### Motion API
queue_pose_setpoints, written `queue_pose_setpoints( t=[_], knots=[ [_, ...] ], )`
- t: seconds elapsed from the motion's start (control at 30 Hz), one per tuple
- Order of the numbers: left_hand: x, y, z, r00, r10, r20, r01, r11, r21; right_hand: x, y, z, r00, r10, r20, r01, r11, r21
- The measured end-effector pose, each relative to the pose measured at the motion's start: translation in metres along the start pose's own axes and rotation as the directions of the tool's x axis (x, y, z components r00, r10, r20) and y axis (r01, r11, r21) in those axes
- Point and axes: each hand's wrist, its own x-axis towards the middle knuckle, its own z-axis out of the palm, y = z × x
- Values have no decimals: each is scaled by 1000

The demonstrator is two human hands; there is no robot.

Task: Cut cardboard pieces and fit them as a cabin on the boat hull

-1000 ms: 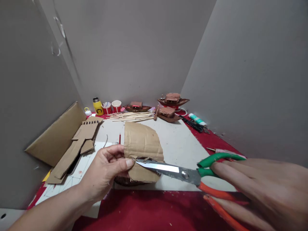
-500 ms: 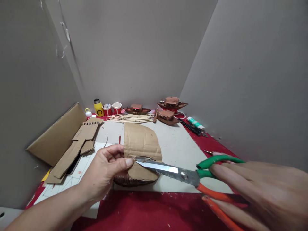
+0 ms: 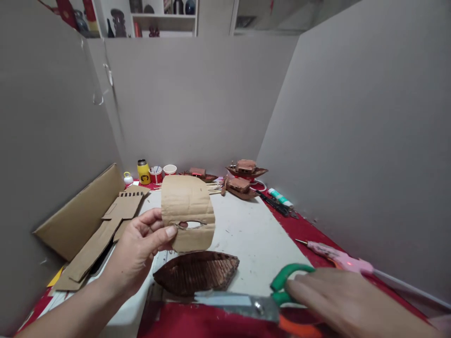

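Note:
Between the thumb and fingers of my left hand (image 3: 139,246) is a curved piece of cardboard (image 3: 188,199), held up with a slit-like hole in its lower part. Below it a dark brown model boat hull (image 3: 197,272) lies on the white board, its ribbed inside showing. My right hand (image 3: 334,300) has its fingers through the green and orange handles of scissors (image 3: 259,307). The blades look closed, slightly blurred, and lie in front of the hull, apart from the cardboard.
Cut cardboard pieces (image 3: 112,220) and a large cardboard sheet (image 3: 81,211) stand at the left. Finished model boats (image 3: 241,187), paper cups (image 3: 156,174) and a yellow bottle (image 3: 143,172) are at the back. A pink glue gun (image 3: 340,257) rests on the right.
The scissors have come out of the cardboard and moved down and toward me. My left hand has lifted the cardboard leftward, uncovering the hull. The view has tilted up.

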Motion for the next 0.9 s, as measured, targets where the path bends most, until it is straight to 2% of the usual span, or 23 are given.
queue_pose_setpoints(
  t=[0.07, 0.13, 0.27, 0.37, 0.47, 0.53, 0.6, 0.63, 0.67, 0.7, 0.73, 0.77, 0.8, 0.83, 0.9],
  knots=[
    [-1, 2, 0, 1000, 16, -2, -16, 1000, -4, 2, -6, 13, 985, 9, 170, -14, 1000, 24],
    [-2, 2, 0, 999, 35, 5, -35, 999, -11, 5, -11, 26, 949, 35, 314, -53, 997, 48],
    [-4, 0, 0, 998, 53, 27, -53, 999, -13, 13, -16, 44, 874, 43, 484, -112, 987, 116],
    [-4, -2, 1, 998, 59, 33, -58, 998, -9, 18, -17, 48, 861, 68, 505, -176, 970, 170],
    [-5, -3, 1, 996, 70, 52, -69, 997, -21, 24, -18, 41, 863, 104, 494, -243, 944, 225],
    [-6, -4, 1, 995, 68, 69, -66, 998, -22, 27, -17, 30, 888, 98, 450, -251, 922, 294],
    [-8, -7, 2, 995, 55, 88, -54, 998, -14, 32, -14, 20, 939, 123, 322, -262, 864, 431],
    [-9, -9, 2, 994, 44, 98, -44, 999, -7, 36, -13, 15, 955, 167, 246, -277, 799, 534],
    [-10, -11, 3, 994, 34, 108, -34, 999, 2, 41, -11, 13, 957, 223, 186, -290, 698, 655],
    [-11, -13, 4, 993, 25, 118, -26, 1000, 13, 47, -10, 12, 945, 289, 155, -299, 560, 773],
    [-12, -15, 5, 992, 19, 128, -22, 999, 25, 54, -8, 12, 933, 321, 166, -289, 385, 876],
    [-13, -17, 6, 990, 13, 140, -18, 999, 37, 62, -7, 14, 925, 334, 180, -258, 207, 944],
    [-14, -19, 7, 988, 4, 152, -12, 999, 49, 70, -7, 16, 922, 335, 195, -232, 74, 970],
    [-15, -20, 8, 986, -6, 167, -3, 998, 55, 78, -7, 19, 919, 337, 203, -215, -4, 977],
    [-15, -21, 9, 977, -37, 210, 27, 998, 48, 91, -9, 25, 894, 387, 225, -200, -104, 974]
  ],
)
